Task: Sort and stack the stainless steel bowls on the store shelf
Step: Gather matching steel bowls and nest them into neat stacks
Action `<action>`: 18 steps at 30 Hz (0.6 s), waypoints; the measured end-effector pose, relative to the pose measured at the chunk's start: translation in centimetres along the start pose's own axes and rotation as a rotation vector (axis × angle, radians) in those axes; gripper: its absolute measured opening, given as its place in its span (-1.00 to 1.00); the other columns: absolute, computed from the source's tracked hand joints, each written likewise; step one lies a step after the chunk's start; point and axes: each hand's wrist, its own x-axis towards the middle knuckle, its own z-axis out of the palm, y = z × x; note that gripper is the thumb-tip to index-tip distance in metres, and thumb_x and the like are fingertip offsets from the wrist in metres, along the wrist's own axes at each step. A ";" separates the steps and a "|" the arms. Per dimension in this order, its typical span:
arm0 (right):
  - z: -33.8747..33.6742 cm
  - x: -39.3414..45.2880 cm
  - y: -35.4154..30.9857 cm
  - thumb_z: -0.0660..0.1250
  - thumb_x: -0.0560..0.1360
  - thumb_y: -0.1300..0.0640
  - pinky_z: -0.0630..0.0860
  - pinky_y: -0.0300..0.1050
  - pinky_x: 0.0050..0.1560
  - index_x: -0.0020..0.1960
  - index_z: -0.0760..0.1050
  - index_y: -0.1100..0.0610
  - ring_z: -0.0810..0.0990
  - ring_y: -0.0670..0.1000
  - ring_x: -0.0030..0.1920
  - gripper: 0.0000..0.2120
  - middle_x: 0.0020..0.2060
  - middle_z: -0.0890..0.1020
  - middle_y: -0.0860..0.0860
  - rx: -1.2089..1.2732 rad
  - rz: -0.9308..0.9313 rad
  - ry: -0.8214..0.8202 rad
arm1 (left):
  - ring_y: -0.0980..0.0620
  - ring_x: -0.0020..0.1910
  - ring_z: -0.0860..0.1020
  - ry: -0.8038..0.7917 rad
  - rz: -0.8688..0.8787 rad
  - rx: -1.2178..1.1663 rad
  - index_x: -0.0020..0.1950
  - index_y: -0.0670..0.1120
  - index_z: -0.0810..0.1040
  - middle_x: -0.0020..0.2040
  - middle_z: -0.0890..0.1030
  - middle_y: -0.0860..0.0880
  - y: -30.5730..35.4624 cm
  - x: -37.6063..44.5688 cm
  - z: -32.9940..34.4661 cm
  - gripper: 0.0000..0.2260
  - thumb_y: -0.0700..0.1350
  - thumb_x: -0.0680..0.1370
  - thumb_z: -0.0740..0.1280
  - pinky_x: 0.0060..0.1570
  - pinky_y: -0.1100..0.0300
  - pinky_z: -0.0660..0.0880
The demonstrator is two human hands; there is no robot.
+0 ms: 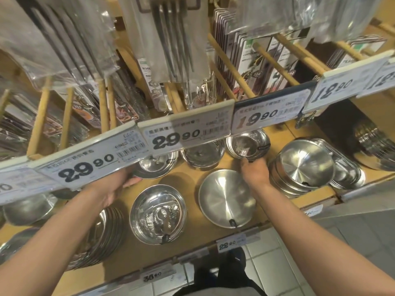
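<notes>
A person reaches both arms into a wooden store shelf (192, 174) of stainless steel bowls, under a rail of price tags reading "29.90" (85, 167), "29.90" (177, 139), "19.90" (256, 119) and "18.90" (333, 89); the small print and barcodes on them are too blurred to read. Lower tags at 6 o'clock show "22.90" (227, 245) and "36.90" (152, 277). The left hand (115, 184), at 9 o'clock, curls round the rim of a back-row bowl (155, 166), its fingertips partly hidden behind the tag rail. The right hand (254, 169), near centre, grips the near edge of a small labelled bowl (248, 145) at 1 o'clock. Two single bowls, one mirror-bright (158, 214) and one brushed (226, 197), sit between the forearms. A stack of bowls (303, 167) leans at 3 o'clock; stacked plates (104, 231) lie at 8 o'clock. Packaged cutlery (171, 39) hangs above, marked "304".
</notes>
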 end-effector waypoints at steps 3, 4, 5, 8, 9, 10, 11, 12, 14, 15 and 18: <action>0.4 1.0 -0.4 0.29 0.62 0.06 0.46 -0.01 0.27 0.33 0.47 0.31 0.55 0.26 0.30 -0.60 0.26 0.60 0.25 0.019 0.029 0.037 | -0.02 -0.28 0.40 0.035 -0.002 -0.025 -0.20 -0.15 0.44 -0.23 0.47 -0.13 0.4 -0.1 0.4 -0.75 -0.27 0.68 0.19 -0.36 0.38 0.49; 0.5 1.3 -0.5 0.29 0.62 0.05 0.48 0.00 0.24 0.29 0.50 0.34 0.57 0.27 0.28 -0.61 0.23 0.62 0.26 0.037 0.056 0.037 | -0.05 -0.25 0.40 0.058 -0.006 -0.038 -0.19 -0.17 0.44 -0.27 0.46 -0.14 0.5 -0.2 0.5 -0.76 -0.28 0.68 0.19 -0.34 0.35 0.48; 0.7 1.6 -0.6 0.28 0.63 0.04 0.49 0.01 0.24 0.28 0.50 0.36 0.57 0.27 0.27 -0.59 0.22 0.62 0.27 0.053 0.085 0.033 | -0.07 -0.23 0.41 0.084 -0.015 -0.056 -0.17 -0.17 0.45 -0.34 0.47 -0.17 0.7 -0.3 0.6 -0.77 -0.28 0.68 0.18 -0.30 0.30 0.47; 1.1 2.6 -0.9 0.25 0.64 0.04 0.48 0.06 0.34 0.39 0.40 0.39 0.53 0.25 0.33 -0.52 0.30 0.56 0.27 0.078 0.162 0.000 | -0.06 -0.28 0.46 0.121 -0.034 -0.105 -0.13 -0.14 0.46 -0.54 0.57 -0.07 1.0 -0.4 0.8 -0.80 -0.31 0.67 0.19 -0.27 0.17 0.52; 1.2 2.9 -1.0 0.24 0.65 0.06 0.47 0.06 0.34 0.40 0.37 0.40 0.52 0.24 0.34 -0.52 0.31 0.55 0.26 0.087 0.175 -0.010 | -0.08 -0.30 0.49 0.129 -0.040 -0.123 -0.11 -0.13 0.46 -0.50 0.61 -0.06 1.1 -0.5 0.9 -0.81 -0.31 0.66 0.19 -0.30 0.18 0.58; 1.3 3.2 -1.0 0.24 0.65 0.10 0.48 0.03 0.33 0.40 0.37 0.40 0.52 0.23 0.33 -0.55 0.31 0.55 0.26 0.106 0.186 -0.016 | -0.08 -0.28 0.53 0.139 -0.044 -0.143 -0.09 -0.12 0.47 -0.42 0.64 -0.09 1.3 -0.6 1.0 -0.81 -0.32 0.66 0.19 -0.35 0.25 0.60; 1.4 3.3 -1.1 0.23 0.64 0.15 0.49 0.00 0.29 0.39 0.38 0.39 0.53 0.21 0.31 -0.59 0.29 0.56 0.25 0.130 0.197 -0.021 | -0.07 -0.25 0.56 0.149 -0.047 -0.164 -0.07 -0.10 0.48 -0.28 0.64 -0.14 1.4 -0.7 1.0 -0.81 -0.33 0.66 0.19 -0.42 0.30 0.59; 1.4 3.3 -1.2 0.22 0.63 0.20 0.49 -0.02 0.24 0.37 0.40 0.39 0.55 0.20 0.29 -0.63 0.26 0.57 0.23 0.157 0.208 -0.020 | -0.06 -0.21 0.58 0.154 -0.050 -0.185 -0.05 -0.09 0.48 -0.17 0.60 -0.16 1.5 -0.8 1.0 -0.80 -0.34 0.66 0.18 -0.47 0.35 0.58; 1.4 3.1 -1.4 0.22 0.60 0.24 0.52 -0.05 0.20 0.34 0.42 0.37 0.57 0.19 0.25 -0.65 0.24 0.59 0.22 0.227 0.212 0.001 | -0.06 -0.17 0.58 0.148 -0.060 -0.215 -0.02 -0.08 0.49 -0.09 0.56 -0.15 1.6 -0.8 0.9 -0.80 -0.34 0.66 0.18 -0.48 0.36 0.58; 1.4 3.0 -1.5 0.22 0.59 0.24 0.54 0.01 0.24 0.35 0.42 0.36 0.59 0.19 0.23 -0.64 0.24 0.59 0.22 0.281 0.216 0.012 | -0.06 -0.18 0.58 0.142 -0.067 -0.227 -0.01 -0.09 0.49 -0.10 0.56 -0.16 1.6 -0.9 0.9 -0.81 -0.34 0.66 0.18 -0.47 0.34 0.58; 1.1 2.6 -2.1 0.21 0.59 0.24 0.57 0.19 0.25 0.36 0.41 0.32 0.65 0.21 0.16 -0.64 0.21 0.63 0.21 0.436 0.251 -0.020 | -0.07 -0.22 0.59 0.142 -0.090 -0.256 -0.02 -0.12 0.50 -0.13 0.57 -0.18 1.6 -1.2 0.6 -0.83 -0.34 0.65 0.19 -0.45 0.32 0.58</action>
